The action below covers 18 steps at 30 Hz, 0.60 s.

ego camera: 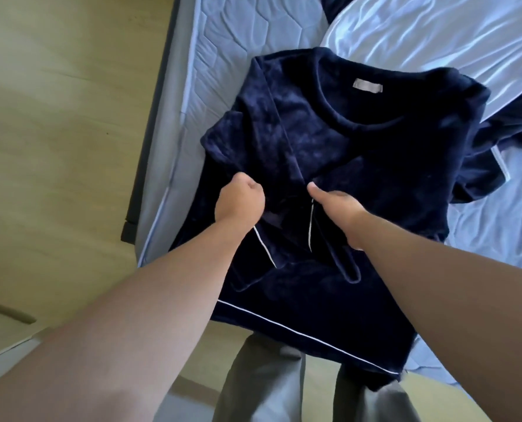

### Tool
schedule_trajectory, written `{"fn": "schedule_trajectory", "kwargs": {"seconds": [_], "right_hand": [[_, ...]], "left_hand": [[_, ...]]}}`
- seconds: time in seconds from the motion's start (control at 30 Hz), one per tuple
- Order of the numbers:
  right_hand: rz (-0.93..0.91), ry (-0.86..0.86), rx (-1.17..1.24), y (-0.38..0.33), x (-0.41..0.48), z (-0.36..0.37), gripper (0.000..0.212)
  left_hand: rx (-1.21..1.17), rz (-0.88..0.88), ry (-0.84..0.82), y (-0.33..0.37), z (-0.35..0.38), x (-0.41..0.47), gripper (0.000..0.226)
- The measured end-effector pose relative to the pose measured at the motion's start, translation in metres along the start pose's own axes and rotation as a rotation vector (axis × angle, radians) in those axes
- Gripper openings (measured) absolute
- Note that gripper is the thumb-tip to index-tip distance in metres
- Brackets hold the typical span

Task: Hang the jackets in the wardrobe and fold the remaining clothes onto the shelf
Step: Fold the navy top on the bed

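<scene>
Mattress [223,71]: quilted and pale. It fills the upper part of your view, and its left edge runs along the wooden floor [55,117].
White sheet [436,41]: rumpled across the top right, and touching the far shoulder of the top.
Navy top [375,184]: this is the piece you are folding. It lies spread flat near the mattress edge right in front of you, neckline away from you. Both sleeves are drawn in over the chest, and the white-piped hem hangs off the near edge.
Grey trousers [269,391]: your own legs, below the hem.
Second dark garment [512,117]: bunched at the right edge, partly under the top.
Left hand [240,199]: your fingers are curled into a fist, bunching the fabric of the left sleeve.
Right hand [336,205]: your thumb lies straight on the fleece beside a piped cuff. The other fingers are tucked out of sight, so you cannot tell whether they pinch it.
Neck label [368,85]: pale, inside the collar.
</scene>
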State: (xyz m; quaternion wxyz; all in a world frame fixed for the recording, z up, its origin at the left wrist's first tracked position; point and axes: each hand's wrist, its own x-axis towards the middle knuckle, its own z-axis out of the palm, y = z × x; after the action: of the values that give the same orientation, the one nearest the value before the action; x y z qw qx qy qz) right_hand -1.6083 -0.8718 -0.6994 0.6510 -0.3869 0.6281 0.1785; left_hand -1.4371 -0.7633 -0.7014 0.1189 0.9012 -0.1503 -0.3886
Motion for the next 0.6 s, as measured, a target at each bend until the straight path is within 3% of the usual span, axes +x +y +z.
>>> {"fn": "schedule_trajectory", "kwargs": {"seconds": [0.1, 0.17, 0.2, 0.27, 0.33, 0.43, 0.6], "right_hand": [[0.082, -0.108, -0.017, 0.014, -0.009, 0.000, 0.069], [0.111, -0.187, 0.010, 0.021, -0.017, 0.004, 0.073], [0.120, -0.205, -0.017, 0.025, -0.018, 0.005, 0.076], [0.118, -0.202, -0.088, 0.030, -0.022, 0.011, 0.071], [0.036, -0.159, -0.273, 0.040, -0.021, 0.014, 0.046], [-0.111, -0.046, -0.378, 0.057, -0.015, 0.012, 0.016], [-0.104, -0.012, -0.296, 0.075, -0.019, 0.005, 0.057]], "left_hand": [[0.064, -0.262, 0.010, 0.004, 0.000, 0.009, 0.065], [-0.011, -0.360, -0.002, 0.001, 0.003, 0.009, 0.079], [-0.089, -0.399, -0.018, -0.001, 0.004, 0.009, 0.077], [-0.217, -0.432, -0.059, -0.008, 0.008, 0.008, 0.050], [-0.294, -0.432, -0.027, -0.014, 0.012, 0.003, 0.026], [-0.344, -0.390, 0.105, -0.025, 0.015, -0.008, 0.029], [-0.395, -0.398, 0.191, -0.040, 0.026, -0.027, 0.028]]}}
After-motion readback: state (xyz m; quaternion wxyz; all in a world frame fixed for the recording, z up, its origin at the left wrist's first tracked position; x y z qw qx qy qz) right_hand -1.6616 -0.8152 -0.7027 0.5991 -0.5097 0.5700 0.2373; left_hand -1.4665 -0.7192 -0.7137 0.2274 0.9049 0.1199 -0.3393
